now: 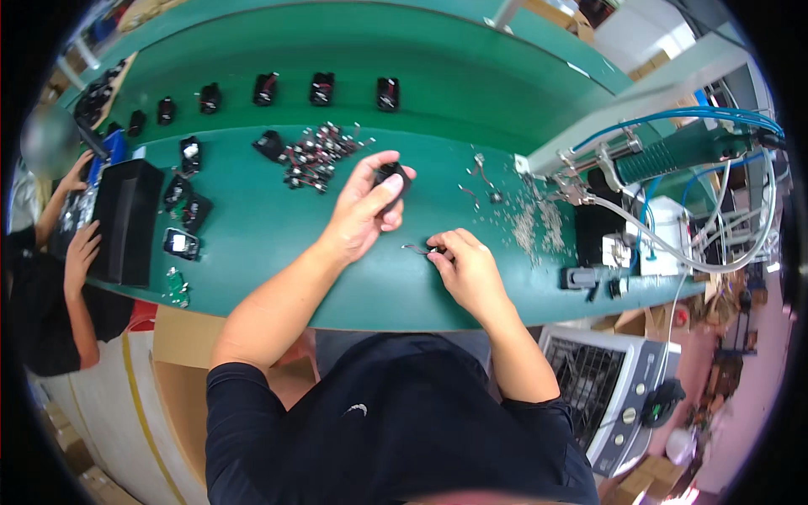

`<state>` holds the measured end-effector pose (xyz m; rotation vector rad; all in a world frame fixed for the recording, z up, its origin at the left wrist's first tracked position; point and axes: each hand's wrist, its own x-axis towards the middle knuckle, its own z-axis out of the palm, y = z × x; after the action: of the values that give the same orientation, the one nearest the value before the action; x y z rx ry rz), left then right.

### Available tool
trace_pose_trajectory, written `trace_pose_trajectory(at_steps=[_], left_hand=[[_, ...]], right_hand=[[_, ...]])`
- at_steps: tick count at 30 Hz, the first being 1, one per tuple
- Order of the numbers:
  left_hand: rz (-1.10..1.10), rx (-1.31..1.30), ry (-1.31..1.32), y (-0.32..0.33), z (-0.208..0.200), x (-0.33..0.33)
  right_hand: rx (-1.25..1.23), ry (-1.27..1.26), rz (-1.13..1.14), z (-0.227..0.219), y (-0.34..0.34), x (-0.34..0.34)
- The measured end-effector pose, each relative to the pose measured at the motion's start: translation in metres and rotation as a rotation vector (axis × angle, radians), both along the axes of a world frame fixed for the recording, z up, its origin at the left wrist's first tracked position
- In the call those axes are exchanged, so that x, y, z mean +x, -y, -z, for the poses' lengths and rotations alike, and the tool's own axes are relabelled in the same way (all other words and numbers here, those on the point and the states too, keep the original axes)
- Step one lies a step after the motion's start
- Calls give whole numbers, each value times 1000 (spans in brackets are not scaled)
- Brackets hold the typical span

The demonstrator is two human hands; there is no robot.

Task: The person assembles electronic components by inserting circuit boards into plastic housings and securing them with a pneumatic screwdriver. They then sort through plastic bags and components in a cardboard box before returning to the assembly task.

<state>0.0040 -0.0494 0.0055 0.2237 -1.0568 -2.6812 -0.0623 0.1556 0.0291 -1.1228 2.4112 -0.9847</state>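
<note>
My left hand (368, 204) is raised over the green table, its fingers wrapped round a small black plastic housing (392, 178). Lower and to the right, my right hand (465, 263) pinches a small dark part with short wires (415, 249) trailing out to its left. The two hands are apart. Beyond my left hand lies a heap of small wired parts (318, 156) with red and black leads. A black housing (269, 146) touches the heap's left side. A few loose wired pieces (480, 168) lie farther right.
Several black housings (321, 89) stand in a row along the back. Small pale pieces (539, 223) are scattered to the right, near a mounted green tool (673, 160) with blue hoses. At the left, a co-worker's hands (82, 248) are beside a black box (126, 220).
</note>
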Motion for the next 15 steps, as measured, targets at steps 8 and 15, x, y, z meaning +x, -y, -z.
trace_pose_trajectory(at_steps=[8, 15], left_hand=[[201, -226, 47, -18, 13, 3], [210, -436, 84, -25, 15, 3]], right_hand=[[-74, -104, 224, 16, -41, 18], [-96, -197, 161, 15, -48, 19]])
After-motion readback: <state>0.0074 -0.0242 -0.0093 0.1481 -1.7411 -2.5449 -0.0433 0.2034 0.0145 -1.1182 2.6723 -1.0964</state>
